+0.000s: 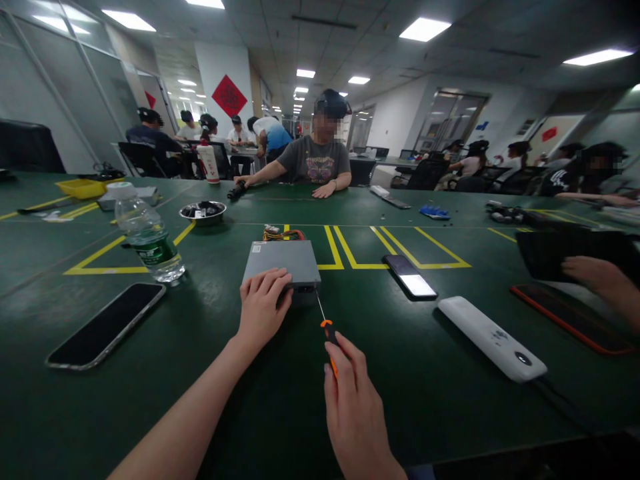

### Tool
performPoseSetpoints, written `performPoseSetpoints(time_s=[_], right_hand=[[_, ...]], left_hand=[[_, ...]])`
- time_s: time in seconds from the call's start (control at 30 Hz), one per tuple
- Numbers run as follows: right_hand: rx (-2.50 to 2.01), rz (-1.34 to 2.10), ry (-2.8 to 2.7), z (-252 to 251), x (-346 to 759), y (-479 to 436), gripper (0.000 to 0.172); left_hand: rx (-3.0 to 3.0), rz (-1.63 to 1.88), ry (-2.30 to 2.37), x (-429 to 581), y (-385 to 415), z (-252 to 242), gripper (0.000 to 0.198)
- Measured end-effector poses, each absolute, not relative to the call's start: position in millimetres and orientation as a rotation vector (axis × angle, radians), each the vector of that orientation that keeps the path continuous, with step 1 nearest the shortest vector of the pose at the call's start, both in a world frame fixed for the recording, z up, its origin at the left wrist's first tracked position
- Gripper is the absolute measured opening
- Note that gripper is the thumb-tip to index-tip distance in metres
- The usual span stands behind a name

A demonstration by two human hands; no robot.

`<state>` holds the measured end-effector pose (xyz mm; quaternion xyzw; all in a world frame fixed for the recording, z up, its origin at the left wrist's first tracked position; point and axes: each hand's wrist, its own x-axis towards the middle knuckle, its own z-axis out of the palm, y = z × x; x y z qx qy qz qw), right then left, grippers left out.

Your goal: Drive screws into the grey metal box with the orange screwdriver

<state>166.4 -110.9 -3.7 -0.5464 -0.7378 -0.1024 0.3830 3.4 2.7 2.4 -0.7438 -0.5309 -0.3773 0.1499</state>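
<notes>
Power supply unit (290, 259): on table (273, 417), right of water bottle (153, 248)
Screwdriver (328, 330): in right hand (356, 403), before the unit
Bowl (204, 219): behind the unit, leftward

Bright lights (425, 29) in a grey ceiling (360, 53)

Beyond the green worktop (213, 307) stand black chairs (424, 179) and a white pillar (220, 59) with a red diamond-shaped sign (229, 97); glass panels (53, 87) rise at left, a white wall (387, 117) at right.

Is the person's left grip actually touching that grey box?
Touching. The head view shows the left grip resting over the near left part of the grey box, with no gap.
</notes>
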Motion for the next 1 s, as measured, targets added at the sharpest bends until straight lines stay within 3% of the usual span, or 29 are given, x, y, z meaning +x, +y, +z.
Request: performPoseSetpoints(time_s=[0.27,0.47,1.0], right_hand=[[-1.478,-0.134,-1.897,4.2,167.8,-111.8,0.031],[-1.308,-0.278,-1.871,-1.3,166.2,-110.6,0.028],[-1.450,-0.286,-1.924,-3.5,163.2,-112.0,0.028]], left_hand=[[-2.135,-1.059,-1.531,3.6,1.7,4.3,0.023],[-2.134,-1.067,-1.527,3.5,1.5,4.6,0.022],[-2.146,-1.058,-1.570,3.9,-1.4,7.0,0.022]])
